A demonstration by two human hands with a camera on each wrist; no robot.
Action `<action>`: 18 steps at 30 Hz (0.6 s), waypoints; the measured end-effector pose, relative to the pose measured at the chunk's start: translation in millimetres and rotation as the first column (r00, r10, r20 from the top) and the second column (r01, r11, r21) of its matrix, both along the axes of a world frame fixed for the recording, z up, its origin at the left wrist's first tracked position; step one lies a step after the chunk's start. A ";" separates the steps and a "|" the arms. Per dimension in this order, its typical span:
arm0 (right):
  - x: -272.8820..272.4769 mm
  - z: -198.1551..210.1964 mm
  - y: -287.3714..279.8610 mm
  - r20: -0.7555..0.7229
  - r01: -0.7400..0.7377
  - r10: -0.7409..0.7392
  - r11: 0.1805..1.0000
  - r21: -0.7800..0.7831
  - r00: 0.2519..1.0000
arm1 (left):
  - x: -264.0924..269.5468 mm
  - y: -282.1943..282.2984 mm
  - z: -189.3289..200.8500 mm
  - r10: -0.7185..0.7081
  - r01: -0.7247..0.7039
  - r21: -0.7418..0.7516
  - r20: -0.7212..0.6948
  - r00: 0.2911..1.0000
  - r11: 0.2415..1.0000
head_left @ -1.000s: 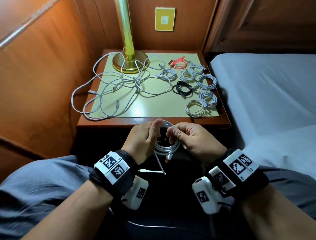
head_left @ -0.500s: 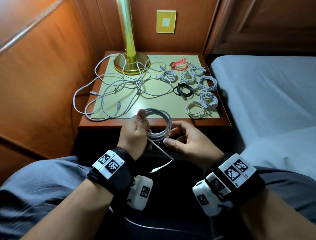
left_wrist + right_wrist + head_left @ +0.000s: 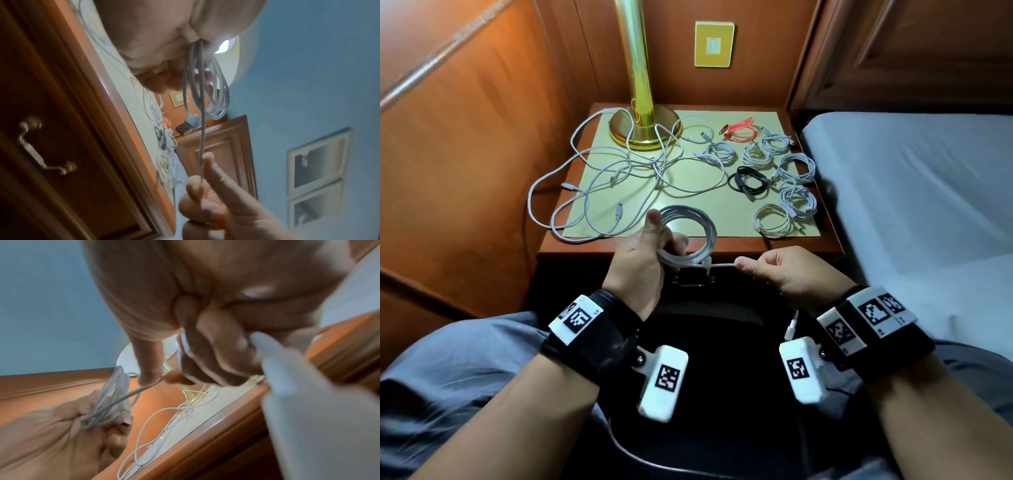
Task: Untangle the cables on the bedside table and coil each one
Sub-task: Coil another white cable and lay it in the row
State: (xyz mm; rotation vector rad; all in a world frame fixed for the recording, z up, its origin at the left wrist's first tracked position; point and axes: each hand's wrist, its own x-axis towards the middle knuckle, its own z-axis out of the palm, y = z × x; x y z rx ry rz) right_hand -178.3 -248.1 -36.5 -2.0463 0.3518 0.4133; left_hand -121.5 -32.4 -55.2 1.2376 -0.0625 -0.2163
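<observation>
A white cable coil (image 3: 698,236) is held over the bedside table's front edge (image 3: 756,255) by my left hand (image 3: 659,241), thumb up, fingers through the loops. My right hand (image 3: 748,266) pinches the coil's free tail and holds it taut to the right; the tail's plug (image 3: 792,327) hangs below that hand. The left wrist view shows the coil (image 3: 213,91) and a USB plug (image 3: 188,127) dangling from my left hand. Loose tangled white cables (image 3: 619,171) lie on the table's left half. Several coiled cables lie on the right, one black (image 3: 748,180) and one red (image 3: 739,132).
A brass lamp (image 3: 643,126) stands at the table's back, with loose cable around its base. A bed (image 3: 911,192) adjoins the table on the right and wooden panelling on the left. A drawer handle (image 3: 44,146) sits below the tabletop. My lap is under both hands.
My left hand has lifted the coil up over the table edge. My right hand has slid right along the tail, which hung slack before and now runs taut between the hands.
</observation>
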 end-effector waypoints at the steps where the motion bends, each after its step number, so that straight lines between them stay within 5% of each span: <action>1: 1.2 -2.7 0.0 0.008 0.025 -0.025 1.000 -0.012 1.000 | -2.2 -1.1 3.5 -0.054 0.053 -0.050 -0.020 0.998 0.997; 9: 0.9 -4.2 2.3 0.064 0.271 -0.290 0.939 0.212 0.955 | -7.2 2.7 10.7 -0.211 0.208 0.052 0.070 0.975 0.977; 14: 2.7 6.3 11.1 -0.027 0.395 -0.491 0.666 0.633 0.871 | -9.5 2.9 -4.0 -0.271 0.093 0.521 0.278 0.922 0.848; 18: -1.1 13.4 14.9 -0.047 0.324 -0.451 0.561 0.762 0.891 | -10.1 -0.2 -15.7 -0.254 0.070 0.553 0.263 0.931 0.830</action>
